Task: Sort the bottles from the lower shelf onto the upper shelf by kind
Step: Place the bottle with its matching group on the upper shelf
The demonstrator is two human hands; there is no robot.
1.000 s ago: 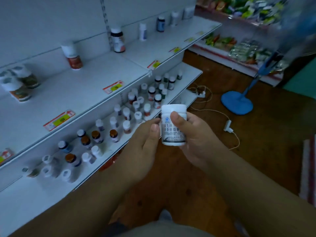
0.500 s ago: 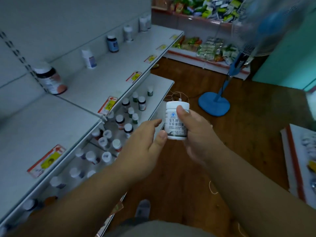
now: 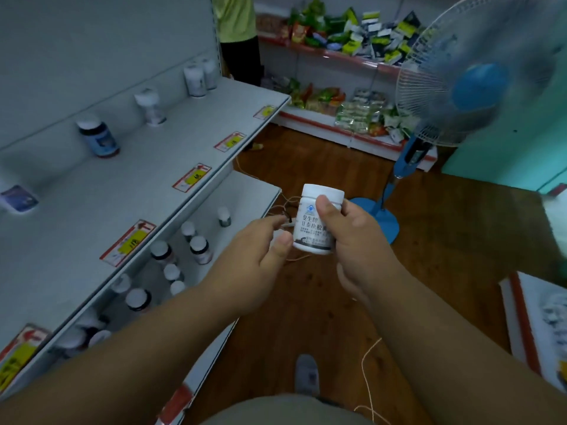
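While the right hand grips a squat white plastic bottle upright in front of the shelves, thumb laid across its printed label and fingers curled round the far side, the left hand hovers just beside it with fingers relaxed and holding nothing; whether its thumb tip touches the bottle's lower edge cannot be told. The bottle is a smooth cylinder with a wide flat screw cap, dark characters on a pale label and a black band near its base. It is held in the air, beyond the outer end of the lower white metal shelf.

On that lower shelf stand many small round bottles with white caps, clustered loosely. The upper white metal shelf, matte and flat, carries red-and-yellow price tags along its front lip. Along its back stand a dark blue-labelled jar with a white cap, a white bottle and two more white bottles side by side. A blue pedestal fan with a white wire cage stands on the glossy wooden plank floor.
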